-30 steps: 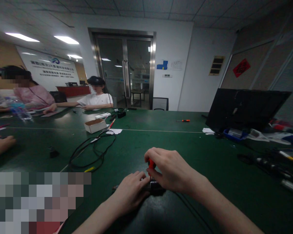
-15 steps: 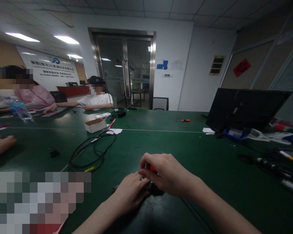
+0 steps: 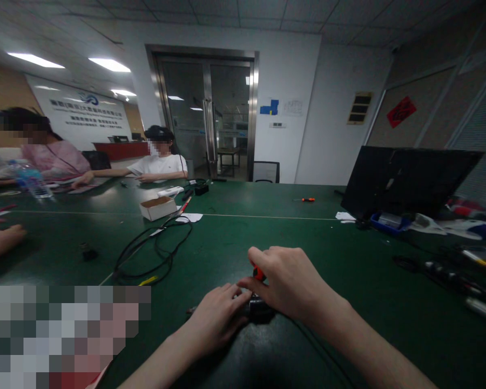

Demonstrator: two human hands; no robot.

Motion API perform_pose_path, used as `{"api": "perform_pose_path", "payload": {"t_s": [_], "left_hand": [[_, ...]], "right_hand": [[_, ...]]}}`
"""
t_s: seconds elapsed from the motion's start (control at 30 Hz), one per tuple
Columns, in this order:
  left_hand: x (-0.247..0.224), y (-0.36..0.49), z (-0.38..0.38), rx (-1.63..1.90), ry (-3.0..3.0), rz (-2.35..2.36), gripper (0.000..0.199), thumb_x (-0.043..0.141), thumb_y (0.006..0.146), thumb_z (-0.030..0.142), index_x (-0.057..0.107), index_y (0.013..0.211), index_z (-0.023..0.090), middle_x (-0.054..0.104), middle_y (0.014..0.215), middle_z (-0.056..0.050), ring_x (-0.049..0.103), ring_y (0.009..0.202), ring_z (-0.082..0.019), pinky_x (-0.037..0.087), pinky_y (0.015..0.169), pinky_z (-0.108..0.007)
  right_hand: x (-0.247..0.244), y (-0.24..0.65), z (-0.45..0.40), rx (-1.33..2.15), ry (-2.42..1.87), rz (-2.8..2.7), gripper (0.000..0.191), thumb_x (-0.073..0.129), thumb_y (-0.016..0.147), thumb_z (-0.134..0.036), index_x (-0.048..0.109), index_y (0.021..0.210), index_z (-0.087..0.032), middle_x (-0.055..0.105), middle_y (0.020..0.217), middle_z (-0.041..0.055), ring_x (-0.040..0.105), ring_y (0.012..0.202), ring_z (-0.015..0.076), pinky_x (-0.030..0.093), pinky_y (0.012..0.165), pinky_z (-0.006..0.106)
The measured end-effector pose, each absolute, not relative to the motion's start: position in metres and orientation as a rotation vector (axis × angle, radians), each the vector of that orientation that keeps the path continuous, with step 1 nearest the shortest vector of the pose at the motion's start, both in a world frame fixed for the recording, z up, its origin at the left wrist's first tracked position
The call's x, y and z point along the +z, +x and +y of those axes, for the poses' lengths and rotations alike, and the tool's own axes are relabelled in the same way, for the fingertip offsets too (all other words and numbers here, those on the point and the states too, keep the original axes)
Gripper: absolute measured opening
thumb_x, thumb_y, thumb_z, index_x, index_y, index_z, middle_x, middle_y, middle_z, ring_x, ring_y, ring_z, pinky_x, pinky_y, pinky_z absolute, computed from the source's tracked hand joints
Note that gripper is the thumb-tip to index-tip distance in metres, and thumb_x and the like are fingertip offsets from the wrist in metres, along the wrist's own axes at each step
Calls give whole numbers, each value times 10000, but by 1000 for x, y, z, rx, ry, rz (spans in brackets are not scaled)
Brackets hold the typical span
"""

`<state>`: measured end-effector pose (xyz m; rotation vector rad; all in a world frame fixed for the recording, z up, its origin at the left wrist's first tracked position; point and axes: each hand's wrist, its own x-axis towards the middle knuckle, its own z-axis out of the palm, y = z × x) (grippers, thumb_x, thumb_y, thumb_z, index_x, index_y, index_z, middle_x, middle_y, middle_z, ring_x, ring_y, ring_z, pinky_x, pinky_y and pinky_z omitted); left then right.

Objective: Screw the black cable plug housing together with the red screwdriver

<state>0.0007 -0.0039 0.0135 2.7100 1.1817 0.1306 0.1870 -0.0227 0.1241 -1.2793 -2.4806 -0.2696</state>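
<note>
My right hand [image 3: 289,278] is closed around the orange-and-black handle of a screwdriver [image 3: 258,273], held upright with its lower end hidden by my fingers. Under it lies a dark elongated device [image 3: 262,309] on the green table [image 3: 308,243], and a black cord [image 3: 319,346] runs near its right end toward me. My left hand [image 3: 218,314] rests over the device and grips it, covering its middle. One end of the device sticks out left of that hand. Where the screwdriver's tip meets the device cannot be seen.
Left of my hands lie a coiled black cable [image 3: 154,254], an open small box [image 3: 159,208] and a dark small part [image 3: 88,252]. Another screwdriver [image 3: 308,200] lies farther back. A monitor [image 3: 409,181] and tools stand right. Co-workers sit at left.
My right hand has risen slightly and shifted right, showing more of the screwdriver handle and the device below. My left hand stays in place.
</note>
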Motion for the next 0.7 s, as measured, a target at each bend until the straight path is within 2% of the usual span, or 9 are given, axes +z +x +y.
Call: {"api": "perform_pose_path", "payload": {"t_s": [0.2,0.4,0.53,0.63,0.7], "left_hand": [[11,-1,-4,158,2719,1177,288,558,926,241,556,1213,251,591,1198,-86,566,1087,-296,475,919,-417],[12,1,-4,135,2726,1194,253,548,925,240,573,1176,244,599,1153,-85,578,1044,-294,487,886,-408],[13,2,-4,141,2736,1183,259,552,926,249,576,1184,239,605,1159,-86,580,1042,-292,487,892,-410],[9,1,-3,186,2744,1168,268,552,919,238,577,1185,220,609,1163,-90,584,1035,-288,488,890,-406],[6,1,-2,221,2735,1157,278,560,904,227,581,1181,217,613,1163,-90,589,1031,-287,493,869,-390]], "right_hand": [[122,188,-23,-187,-1171,-2490,129,642,860,-230,545,930,-184,648,802,30,571,688,172,260,555,269],[123,190,-21,-72,-1139,-2494,146,605,844,-179,540,975,-172,628,851,39,543,728,170,301,585,268],[126,190,-24,18,-1104,-2512,238,599,781,-109,541,1003,-171,628,890,44,534,757,167,317,605,266],[127,190,-26,164,-1003,-2525,263,596,738,-56,542,960,-186,617,893,19,519,756,142,323,611,248],[127,189,-27,283,-954,-2507,192,634,742,-66,544,854,-193,598,838,-11,500,727,121,316,605,235]]}}
